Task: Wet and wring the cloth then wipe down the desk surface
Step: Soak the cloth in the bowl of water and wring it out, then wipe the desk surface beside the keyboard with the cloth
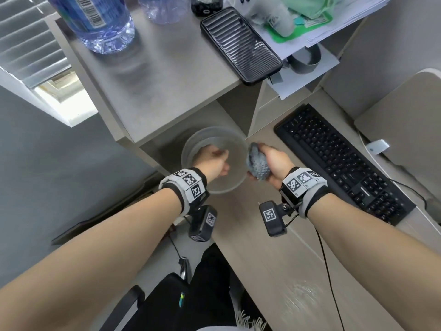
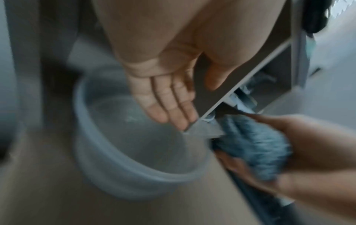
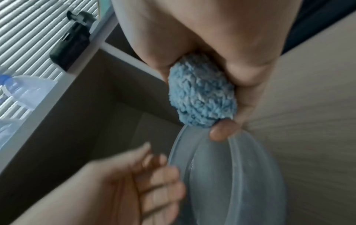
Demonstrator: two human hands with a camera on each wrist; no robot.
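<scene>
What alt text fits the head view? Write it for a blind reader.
The right hand grips a balled blue cloth beside a clear bowl on the desk, while the open left hand hovers over the bowl. A black keyboard lies to the right.

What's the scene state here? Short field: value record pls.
cloth: blue, balled up
right hand: grips the cloth, beside the bowl's rim
left hand: fingers straight, holds nothing, over the bowl
bowl: translucent plastic, on the desk
desk: wood-grain surface
keyboard: black, right of the bowl
</scene>
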